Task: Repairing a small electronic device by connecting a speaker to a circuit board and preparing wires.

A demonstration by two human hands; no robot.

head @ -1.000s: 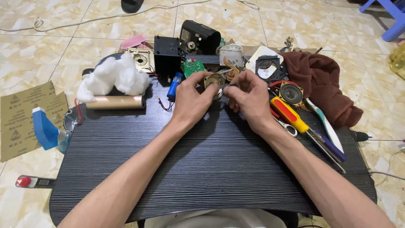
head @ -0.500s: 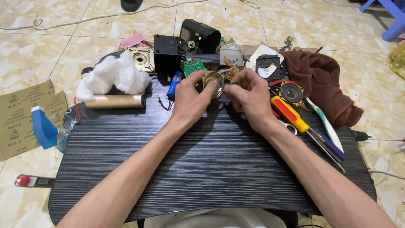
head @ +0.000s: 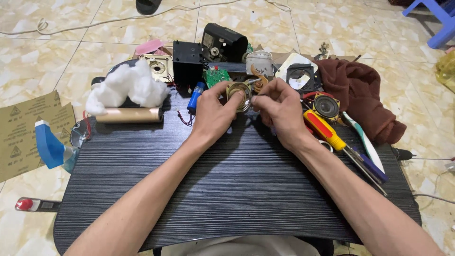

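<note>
My left hand [head: 214, 114] grips a small round speaker [head: 239, 94] with a brass-coloured metal frame, held just above the far part of the black table [head: 227, 189]. My right hand [head: 278, 110] meets it from the right, fingertips pinched together at the speaker's rim; what they pinch is too small to tell. A green circuit board [head: 215, 76] and a blue cylinder-shaped part [head: 195, 97] lie right behind my left hand.
White wadding [head: 128, 87] and a gold tube [head: 129, 115] lie at the left. Black plastic housings [head: 188, 60] stand at the back. A second speaker [head: 326, 106], a red-and-yellow screwdriver [head: 327, 130], a toothbrush [head: 362, 141] and a brown cloth [head: 360, 92] fill the right. Sandpaper sheets [head: 26, 128] lie on the floor.
Both hands stay together at the same spot; the speaker has turned slightly in my left hand, its round face now showing more toward me.
</note>
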